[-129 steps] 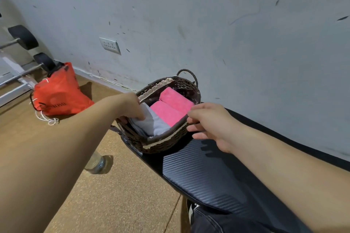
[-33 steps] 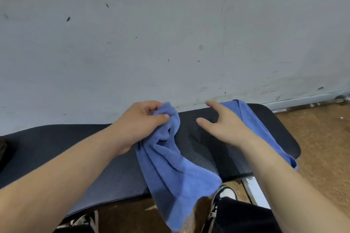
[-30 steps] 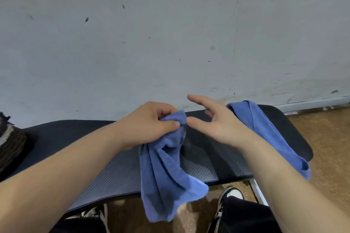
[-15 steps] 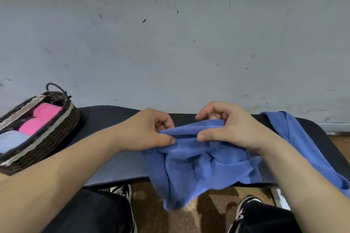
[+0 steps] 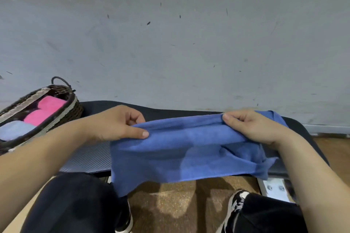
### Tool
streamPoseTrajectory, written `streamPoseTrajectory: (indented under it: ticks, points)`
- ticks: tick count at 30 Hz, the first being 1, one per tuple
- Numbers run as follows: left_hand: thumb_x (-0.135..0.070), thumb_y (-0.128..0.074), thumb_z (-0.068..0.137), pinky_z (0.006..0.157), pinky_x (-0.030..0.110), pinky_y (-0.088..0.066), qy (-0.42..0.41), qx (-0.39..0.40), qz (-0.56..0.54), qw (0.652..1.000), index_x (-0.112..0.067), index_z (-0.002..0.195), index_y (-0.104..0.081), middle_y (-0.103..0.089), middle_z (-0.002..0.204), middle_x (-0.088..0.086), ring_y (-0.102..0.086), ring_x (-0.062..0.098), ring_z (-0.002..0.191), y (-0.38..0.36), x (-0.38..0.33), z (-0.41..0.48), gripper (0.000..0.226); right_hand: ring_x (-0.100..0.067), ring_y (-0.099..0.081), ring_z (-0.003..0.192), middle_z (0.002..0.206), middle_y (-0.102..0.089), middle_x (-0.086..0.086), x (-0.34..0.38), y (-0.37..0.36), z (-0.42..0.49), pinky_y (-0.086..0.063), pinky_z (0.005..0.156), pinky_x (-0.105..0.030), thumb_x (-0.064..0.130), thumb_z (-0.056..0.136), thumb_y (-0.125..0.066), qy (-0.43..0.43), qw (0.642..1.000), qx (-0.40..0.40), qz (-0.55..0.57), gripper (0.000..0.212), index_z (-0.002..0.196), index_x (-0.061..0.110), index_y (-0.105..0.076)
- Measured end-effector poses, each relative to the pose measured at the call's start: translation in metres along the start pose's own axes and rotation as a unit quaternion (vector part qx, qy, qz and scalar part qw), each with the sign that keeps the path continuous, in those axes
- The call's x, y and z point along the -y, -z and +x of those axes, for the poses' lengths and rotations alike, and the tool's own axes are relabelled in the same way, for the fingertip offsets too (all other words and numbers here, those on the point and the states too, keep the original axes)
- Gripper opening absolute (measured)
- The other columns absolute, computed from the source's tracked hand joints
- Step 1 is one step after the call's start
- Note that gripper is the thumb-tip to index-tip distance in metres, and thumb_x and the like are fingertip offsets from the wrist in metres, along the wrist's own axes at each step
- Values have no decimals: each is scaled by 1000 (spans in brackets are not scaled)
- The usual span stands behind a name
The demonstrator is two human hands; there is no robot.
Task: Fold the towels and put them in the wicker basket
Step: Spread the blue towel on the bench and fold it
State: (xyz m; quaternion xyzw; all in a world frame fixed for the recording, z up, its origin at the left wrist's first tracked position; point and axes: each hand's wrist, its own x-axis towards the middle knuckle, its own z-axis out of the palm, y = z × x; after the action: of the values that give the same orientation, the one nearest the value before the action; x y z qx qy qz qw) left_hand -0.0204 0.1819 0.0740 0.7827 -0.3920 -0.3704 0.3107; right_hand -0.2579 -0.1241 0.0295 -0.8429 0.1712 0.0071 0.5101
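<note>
Two hands stretch a blue terry-cloth towel (image 5: 185, 149) across the centre of the frame. Its long axis runs left to right, parallel to the black padded table (image 5: 89, 159) beneath it. The left hand (image 5: 117, 123) pinches the towel's upper left corner between thumb and curled fingers. The right hand (image 5: 251, 126) grips the upper right end the same way. The top edge is taut between them, and the lower edge hangs off the table's near side above the brown speckled floor (image 5: 170, 200). At the left of the frame, a dark woven wicker basket (image 5: 75, 108) sits on the table, holding two folded pink towels (image 5: 50, 103) and one pale bluish towel (image 5: 16, 129).
</note>
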Motion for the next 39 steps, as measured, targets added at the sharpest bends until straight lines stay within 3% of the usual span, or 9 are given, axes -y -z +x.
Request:
streamPoseTrajectory:
  ticks: [4,8,12,18,21,26,32,36,39]
  points:
    - [-30,-82,86,62,29,-42,32,-4,116,993,-14,76,-72,-64,66,0,-54,9,62,16,13,7,21,-11,-69,117,120,-77,2,-21,5,-1,-49,103,-35,42,106,-50,-47,995,0,88,39,116,16,-78]
    - [-36,-62,70,57,31,-40,62,-49,247,966,-9,71,-60,-51,56,-6,-46,11,55,30,34,41,26,-15,-52,81,78,-56,-11,-48,-7,34,-48,78,-40,53,102,-48,-48,986,-158,4,57,92,-2,-61]
    - [-35,-58,68,58,34,-46,89,-89,328,936,-14,67,-56,-56,55,-7,-54,18,59,46,68,93,22,-17,-62,76,74,-66,9,-65,-17,82,-50,71,-36,54,99,-50,-88,962,-228,-120,42,87,18,-68]
    - [-35,-61,91,66,34,-47,93,-138,413,895,-27,79,-60,-63,84,-6,-59,23,83,58,120,165,14,-25,-62,84,81,-68,8,-82,-35,147,-47,65,-33,54,101,-50,-174,922,-263,-226,34,89,29,-70]
    - [-32,-59,92,76,37,-48,103,-154,411,893,-27,104,-65,-64,110,0,-60,26,99,50,144,188,14,-30,-63,90,83,-67,2,-102,-43,162,-49,68,-36,50,101,-53,-196,913,-269,-237,31,84,29,-68]
    - [-25,-65,88,110,52,-42,47,-219,413,883,-19,141,-56,-47,154,9,-43,36,139,25,163,170,55,-38,-53,125,134,-59,-13,-99,-54,167,-44,101,-51,37,98,-62,-175,891,-296,-297,44,137,17,-62]
    - [-33,-52,97,96,46,-49,184,-158,327,913,-13,128,-52,-47,138,6,-49,30,125,1,165,118,37,-26,-35,149,156,-45,-8,-37,-123,158,-30,120,-38,46,99,-59,-62,969,-98,-220,60,151,19,-49]
    - [-42,-47,102,109,45,-37,192,-105,292,931,-13,142,-37,-38,143,15,-37,39,130,-17,180,107,51,-32,17,158,173,14,-2,-31,-168,157,3,128,-51,79,91,-41,-137,948,19,-287,84,161,49,-6]
    - [-55,-28,105,126,50,-8,210,-90,314,922,-18,163,-3,0,168,23,-1,47,153,-30,187,108,73,-33,35,152,167,33,4,-39,-180,166,16,123,-58,92,83,-26,-158,923,39,-350,87,155,60,10]
